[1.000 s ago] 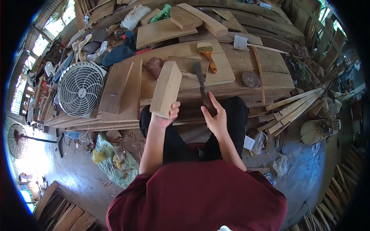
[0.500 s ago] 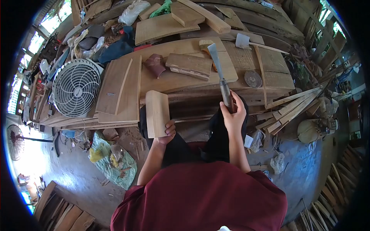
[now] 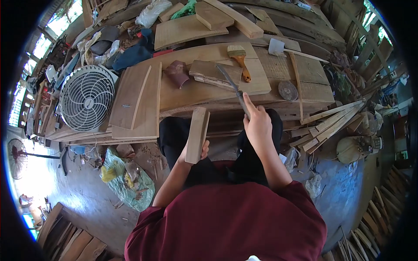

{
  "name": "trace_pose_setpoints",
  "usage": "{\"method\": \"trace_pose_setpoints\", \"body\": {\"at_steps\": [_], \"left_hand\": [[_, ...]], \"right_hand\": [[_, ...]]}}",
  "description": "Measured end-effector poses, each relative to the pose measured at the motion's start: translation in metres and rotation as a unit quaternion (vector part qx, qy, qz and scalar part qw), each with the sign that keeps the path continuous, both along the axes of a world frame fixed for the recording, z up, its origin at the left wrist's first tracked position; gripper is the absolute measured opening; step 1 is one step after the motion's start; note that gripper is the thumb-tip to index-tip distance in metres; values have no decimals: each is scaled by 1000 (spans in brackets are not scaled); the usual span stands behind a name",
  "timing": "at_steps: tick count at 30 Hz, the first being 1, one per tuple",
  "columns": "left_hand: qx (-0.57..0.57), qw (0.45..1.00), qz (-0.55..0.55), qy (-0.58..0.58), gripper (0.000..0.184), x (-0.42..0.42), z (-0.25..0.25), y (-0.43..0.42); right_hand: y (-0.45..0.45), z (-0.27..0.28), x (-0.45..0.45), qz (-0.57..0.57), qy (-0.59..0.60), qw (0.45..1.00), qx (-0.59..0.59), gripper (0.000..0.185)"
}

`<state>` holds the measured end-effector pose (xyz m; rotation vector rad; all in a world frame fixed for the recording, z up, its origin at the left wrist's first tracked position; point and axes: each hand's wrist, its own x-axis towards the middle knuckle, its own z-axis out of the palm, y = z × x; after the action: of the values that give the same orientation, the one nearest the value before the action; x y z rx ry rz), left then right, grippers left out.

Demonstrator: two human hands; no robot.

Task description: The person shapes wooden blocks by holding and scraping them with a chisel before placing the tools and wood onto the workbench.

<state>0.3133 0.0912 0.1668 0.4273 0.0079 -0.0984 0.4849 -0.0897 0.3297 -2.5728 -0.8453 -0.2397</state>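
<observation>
My left hand (image 3: 204, 150) grips a pale wooden block (image 3: 197, 135) over my lap, its narrow side turned up and its far end pointing to the bench. In my right hand (image 3: 258, 125) is a chisel (image 3: 229, 81), held by the handle with the index finger stretched along it. Its blade points away and to the left, over a rough wood offcut (image 3: 214, 71) on the bench; whether they touch I cannot tell. Right of the blade lies a paintbrush (image 3: 245, 71) with an orange handle. A folded reddish-brown sheet (image 3: 177, 74), like sandpaper, lies left of the offcut.
A white round fan (image 3: 88, 103) stands at the bench's left. A round disc (image 3: 288, 90) and a white cup-like piece (image 3: 276, 46) lie to the right. Thin wood strips (image 3: 331, 126) jut out from the right side. A greenish plastic bag (image 3: 130, 182) lies on the floor.
The chisel has swung from upright to leaning left, uncovering the paintbrush. My left hand has moved right and turned the block from its broad face to a narrow side.
</observation>
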Motion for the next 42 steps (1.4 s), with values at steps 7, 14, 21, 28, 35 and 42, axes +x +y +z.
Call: {"method": "trace_pose_setpoints", "body": {"at_steps": [7,14,21,28,35,42], "left_hand": [[1,998,21,-60,30,15,13,23],[455,829,320,-56,75,42,170,27],[759,404,501,-92,68,93,285,25],[760,370,509,-161,57,137,307,20],[956,235,173,-17,59,181,255,29],[918,274,283,-41,58,165,292,7]], "right_hand": [[1,-9,-8,47,110,990,80,73],[-4,-13,-4,105,116,970,186,65],[7,-26,-12,43,98,970,220,65],[13,-18,-18,25,147,965,216,64],[12,-13,-21,17,137,977,165,63],[6,-14,-10,31,134,972,188,62]]}}
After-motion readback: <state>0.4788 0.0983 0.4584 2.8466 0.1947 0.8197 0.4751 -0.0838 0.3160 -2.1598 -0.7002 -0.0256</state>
